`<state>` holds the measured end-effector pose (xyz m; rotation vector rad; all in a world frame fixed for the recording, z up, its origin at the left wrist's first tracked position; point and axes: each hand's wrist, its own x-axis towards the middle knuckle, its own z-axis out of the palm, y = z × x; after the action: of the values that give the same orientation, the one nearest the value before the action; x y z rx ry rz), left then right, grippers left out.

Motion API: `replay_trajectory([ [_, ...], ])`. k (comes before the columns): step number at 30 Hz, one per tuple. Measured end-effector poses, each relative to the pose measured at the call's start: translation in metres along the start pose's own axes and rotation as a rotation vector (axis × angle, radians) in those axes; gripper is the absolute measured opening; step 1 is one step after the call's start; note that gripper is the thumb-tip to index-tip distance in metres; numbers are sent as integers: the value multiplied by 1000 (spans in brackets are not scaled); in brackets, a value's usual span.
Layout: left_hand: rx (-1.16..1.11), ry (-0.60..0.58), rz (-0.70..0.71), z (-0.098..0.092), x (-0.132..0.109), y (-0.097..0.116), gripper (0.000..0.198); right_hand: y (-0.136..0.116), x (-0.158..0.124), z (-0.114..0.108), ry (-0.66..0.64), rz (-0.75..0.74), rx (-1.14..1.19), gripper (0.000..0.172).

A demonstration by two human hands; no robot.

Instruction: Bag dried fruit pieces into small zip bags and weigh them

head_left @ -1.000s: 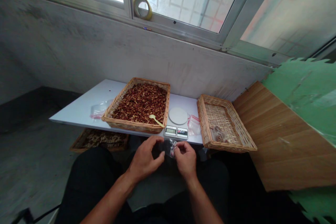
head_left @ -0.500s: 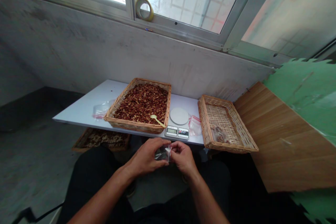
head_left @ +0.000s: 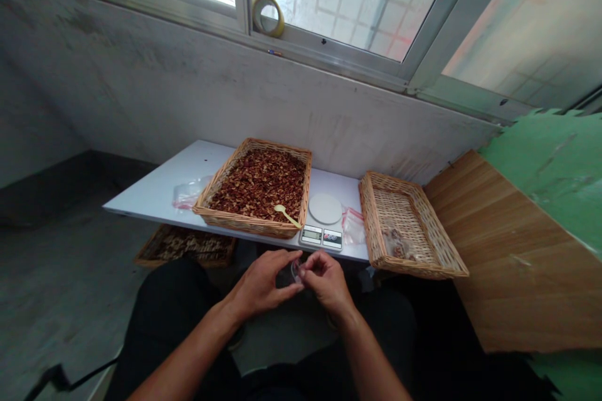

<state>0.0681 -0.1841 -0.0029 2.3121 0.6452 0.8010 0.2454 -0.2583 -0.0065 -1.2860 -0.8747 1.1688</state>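
The digital scale (head_left: 323,220) is the reference point for all locations. It sits near the front edge of the white table (head_left: 164,182). The clear plastic bag (head_left: 296,270) is located in front of the scale, slightly to its left, off the table. The right hand (head_left: 328,281), in front of the scale, has thumb and forefinger pinched together on the bag. The left hand (head_left: 264,281), in front and to the left of the scale, is curved, with thumb and fingers apart around the bag; whether the fingertips press on it cannot be told.

Directly left of the scale: large wicker basket (head_left: 249,223), filled with brown pieces (head_left: 258,182). A yellow spoon (head_left: 288,217) lies across its right front corner, nearest the scale. Directly right of the scale: red-edged bags (head_left: 353,227), lying flat. Farther right of the scale: second wicker basket (head_left: 395,200), containing small filled bags (head_left: 397,244) toward its front.
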Motion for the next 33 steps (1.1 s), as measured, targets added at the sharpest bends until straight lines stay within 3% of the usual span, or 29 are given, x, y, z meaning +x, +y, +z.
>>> replay_trajectory([
  [2, -6, -13, -25, 2, -3, -3, 60, 1, -2, -2, -29, -6, -63, 5],
  [6, -43, -38, -50, 2, -2, -5, 51, -3, -7, -5, -160, -75, -261, 19],
  [10, -110, -41, -73, -6, 2, -5, 49, -9, -9, -4, -227, -158, -352, 19],
  [19, -185, -11, -196, -12, 2, -9, 52, -14, 2, 1, -176, -445, -483, 14],
  [25, -192, -7, -181, -19, 3, -16, 53, -14, 1, 5, -163, -512, -546, 19],
  [31, -169, 62, -162, -35, 10, -20, 45, -56, 10, 21, -78, -606, -629, 32],
  [33, -139, 116, -169, -45, 13, -25, 46, -52, 0, 20, -4, -629, -635, 39],
])
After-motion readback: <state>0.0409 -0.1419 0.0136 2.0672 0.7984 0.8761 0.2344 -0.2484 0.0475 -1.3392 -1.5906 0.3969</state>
